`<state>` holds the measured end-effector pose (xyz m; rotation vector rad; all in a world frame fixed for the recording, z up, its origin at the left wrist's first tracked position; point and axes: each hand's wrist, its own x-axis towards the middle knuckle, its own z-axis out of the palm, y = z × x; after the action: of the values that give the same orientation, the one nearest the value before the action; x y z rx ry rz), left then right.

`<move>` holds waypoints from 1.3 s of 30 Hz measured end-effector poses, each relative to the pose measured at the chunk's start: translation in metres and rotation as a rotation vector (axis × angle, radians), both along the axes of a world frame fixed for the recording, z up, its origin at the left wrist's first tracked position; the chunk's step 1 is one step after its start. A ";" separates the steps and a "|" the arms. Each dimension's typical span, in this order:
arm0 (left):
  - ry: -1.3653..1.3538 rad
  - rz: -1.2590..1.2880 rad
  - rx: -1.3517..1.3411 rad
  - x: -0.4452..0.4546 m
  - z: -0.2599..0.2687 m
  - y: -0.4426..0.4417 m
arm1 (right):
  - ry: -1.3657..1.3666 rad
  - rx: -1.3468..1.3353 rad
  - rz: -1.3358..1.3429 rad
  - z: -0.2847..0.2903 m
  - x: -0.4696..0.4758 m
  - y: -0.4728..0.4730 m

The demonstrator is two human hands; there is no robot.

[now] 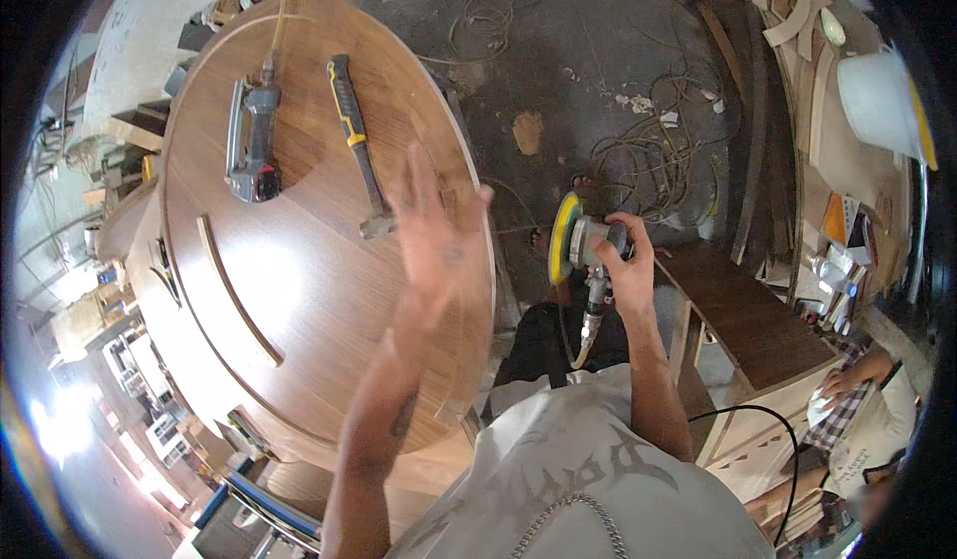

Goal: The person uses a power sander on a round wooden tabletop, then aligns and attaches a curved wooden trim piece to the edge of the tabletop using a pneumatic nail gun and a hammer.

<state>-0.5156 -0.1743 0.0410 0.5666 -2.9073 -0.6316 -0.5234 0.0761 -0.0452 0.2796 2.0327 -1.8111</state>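
My left hand, blurred by motion, is spread palm-down over the right-hand edge of a round wood-grain tabletop; whether it touches the surface I cannot tell. My right hand grips a pneumatic orbital sander, its yellow pad turned sideways toward the tabletop and apart from it. An air hose runs from the sander's lower end. Beside my left fingers lies a hammer with a black and yellow handle. Farther left rests a pneumatic stapler or nailer with a hose attached. A thin curved wood strip lies nearer me.
Coiled air hoses and scraps lie on the dark floor. To my right stands a cabinet-like wooden piece with a dark brown panel. Beyond it a person holds a white cloth or paper. Curved wood pieces lie at upper right.
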 end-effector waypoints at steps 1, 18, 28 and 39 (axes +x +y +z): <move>-0.027 -0.010 0.021 0.002 -0.008 0.012 | 0.016 0.003 -0.011 0.001 -0.002 0.000; -0.013 0.304 -0.126 -0.084 -0.020 -0.004 | -0.071 -0.126 0.030 -0.004 -0.077 0.007; -0.023 0.404 -0.227 -0.129 -0.019 -0.033 | -0.159 -0.146 0.135 -0.013 -0.138 0.007; -0.372 0.378 -0.120 -0.160 0.005 -0.047 | -0.159 -0.227 0.211 -0.027 -0.165 0.001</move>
<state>-0.6754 -0.2216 0.0457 1.2976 -3.0006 -0.3254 -0.6885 0.0775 -0.0727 0.1322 1.6644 -1.8047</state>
